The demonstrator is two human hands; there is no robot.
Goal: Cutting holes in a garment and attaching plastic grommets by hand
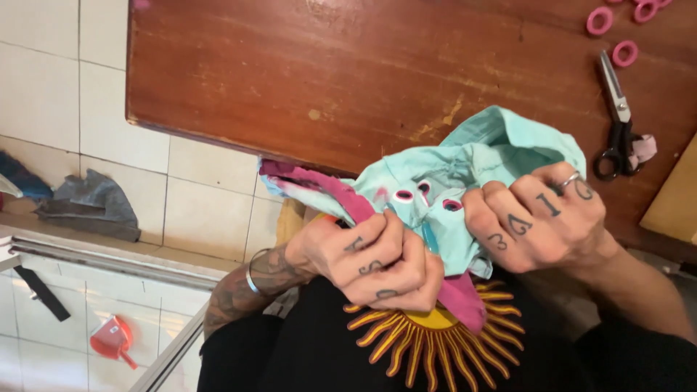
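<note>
My left hand (370, 258) is clenched around a bunched light turquoise cloth (501, 149) with pink parts and small pink-rimmed eyelets. A pink strip of the cloth (465, 297) hangs down under that hand. My right hand (541, 214), with a ring on one finger, grips the same cloth from the right. Both hands hold the cloth over my lap, just in front of the edge of a brown wooden table (327, 72).
Black-handled scissors (617, 120) lie on the table at the right, with pink rings (600, 20) beyond them. A grey cloth (91, 203) lies on the tiled floor at left. A red dustpan (110, 340) sits lower left beside a metal rail (116, 263).
</note>
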